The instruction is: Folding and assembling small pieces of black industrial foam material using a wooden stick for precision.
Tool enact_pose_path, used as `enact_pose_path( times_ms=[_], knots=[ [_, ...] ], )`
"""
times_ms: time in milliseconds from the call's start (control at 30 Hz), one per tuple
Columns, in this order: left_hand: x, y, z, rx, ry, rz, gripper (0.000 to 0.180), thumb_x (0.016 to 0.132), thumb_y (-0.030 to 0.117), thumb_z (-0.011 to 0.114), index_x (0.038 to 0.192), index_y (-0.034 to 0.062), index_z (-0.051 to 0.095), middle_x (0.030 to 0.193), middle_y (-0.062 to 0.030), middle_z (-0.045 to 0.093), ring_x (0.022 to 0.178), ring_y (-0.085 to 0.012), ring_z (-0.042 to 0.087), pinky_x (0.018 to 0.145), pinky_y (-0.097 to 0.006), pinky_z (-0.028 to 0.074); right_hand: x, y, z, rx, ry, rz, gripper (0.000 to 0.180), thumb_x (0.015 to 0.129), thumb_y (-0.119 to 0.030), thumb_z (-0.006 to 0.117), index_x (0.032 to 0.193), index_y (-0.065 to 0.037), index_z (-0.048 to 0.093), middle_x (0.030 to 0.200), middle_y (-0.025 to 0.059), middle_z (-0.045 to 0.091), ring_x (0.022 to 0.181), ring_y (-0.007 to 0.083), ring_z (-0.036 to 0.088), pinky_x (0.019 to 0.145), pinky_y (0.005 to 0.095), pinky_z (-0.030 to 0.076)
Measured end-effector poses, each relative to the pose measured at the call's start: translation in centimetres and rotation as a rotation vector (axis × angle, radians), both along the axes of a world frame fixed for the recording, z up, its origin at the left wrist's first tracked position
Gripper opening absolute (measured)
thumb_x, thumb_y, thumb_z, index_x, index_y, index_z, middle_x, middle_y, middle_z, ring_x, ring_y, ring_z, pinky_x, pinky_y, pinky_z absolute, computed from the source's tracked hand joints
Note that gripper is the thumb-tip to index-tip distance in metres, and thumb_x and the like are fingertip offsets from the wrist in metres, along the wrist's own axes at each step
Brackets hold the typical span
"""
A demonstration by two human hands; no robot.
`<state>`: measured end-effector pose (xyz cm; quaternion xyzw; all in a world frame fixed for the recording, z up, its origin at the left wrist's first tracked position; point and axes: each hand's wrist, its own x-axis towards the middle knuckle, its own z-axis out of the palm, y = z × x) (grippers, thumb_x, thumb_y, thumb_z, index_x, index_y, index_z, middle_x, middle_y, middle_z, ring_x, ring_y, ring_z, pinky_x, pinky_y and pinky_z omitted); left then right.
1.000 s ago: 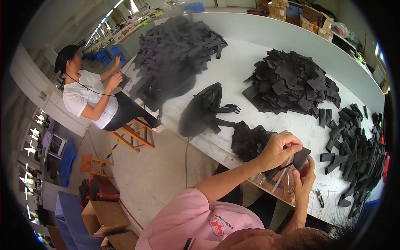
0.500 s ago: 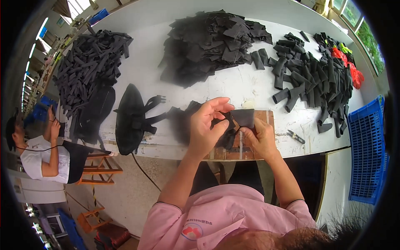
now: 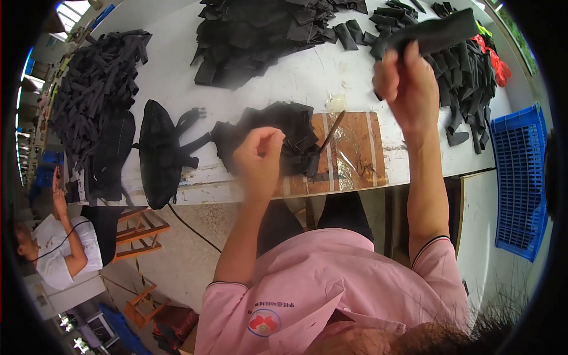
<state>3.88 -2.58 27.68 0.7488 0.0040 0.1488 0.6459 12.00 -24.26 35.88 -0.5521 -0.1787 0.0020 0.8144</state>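
right hand grip closed on a black fabric piece, held up near the right-hand pile. looks like a set-aside step; next calls for lowering, then releasing. left hand curled at small pile, can't tell if holding anything.

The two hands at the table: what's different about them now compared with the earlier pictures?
The right hand has carried a black fabric piece up and rightward, away from the wooden board. The left hand has drawn apart leftward, by the small black heap; whether it holds anything is unclear. The blue crate stays put.
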Motion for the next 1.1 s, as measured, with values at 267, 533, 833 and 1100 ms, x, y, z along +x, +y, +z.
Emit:
enact_pose_path(
  times_ms=[267,533,833,1100],
  knots=[
    [1.3,-3.7,-4.0,0.87,-0.095,0.074,0.018,0.069,0.01,0.064,0.084,0.0024,0.057,0.082,-0.0116,0.054,0.072,-0.0261,0.056,0.059,-0.032,0.047,-6.7,-1.1,-12.2,-0.345,0.493,-0.231,0.035,0.089,-0.034,0.042,0.089,-0.002,0.056,0.064,-0.0002,0.051,0.054,0.0062,0.045,0.048,0.018,0.035],
    [2.4,-4.2,-5.3,1.259,0.018,0.049,0.003,0.064,0.003,0.054,0.067,0.0032,0.053,0.068,-0.0134,0.055,0.063,-0.0263,0.059,0.051,-0.034,0.048,-10.0,-0.3,-15.2,-0.445,0.424,-0.227,0.025,0.089,-0.022,0.046,0.079,-0.001,0.056,0.062,-0.0002,0.051,0.054,0.0046,0.045,0.049,0.0182,0.037],
    [-0.3,1.4,-1.4,0.247,-0.173,0.312,0.005,0.078,0.003,0.053,0.082,0.0004,0.052,0.07,-0.0137,0.054,0.059,-0.0271,0.054,0.052,-0.032,0.042,-11.5,1.5,-14.0,-0.876,0.011,-0.368,0.014,0.083,-0.01,0.05,0.077,0.002,0.053,0.066,0.0095,0.051,0.059,0.0195,0.049,0.053,0.0303,0.038],
    [-6.5,0.8,2.9,-0.022,0.096,-0.487,0.005,0.078,0.002,0.056,0.081,0.0009,0.053,0.065,-0.0047,0.054,0.061,-0.0069,0.049,0.055,-0.023,0.039,-13.4,5.0,-2.9,-0.796,-0.329,-0.051,0.039,0.067,-0.024,0.069,0.094,0.0,0.053,0.095,0.0171,0.051,0.091,0.0308,0.048,0.079,0.0349,0.038]
  ],
)
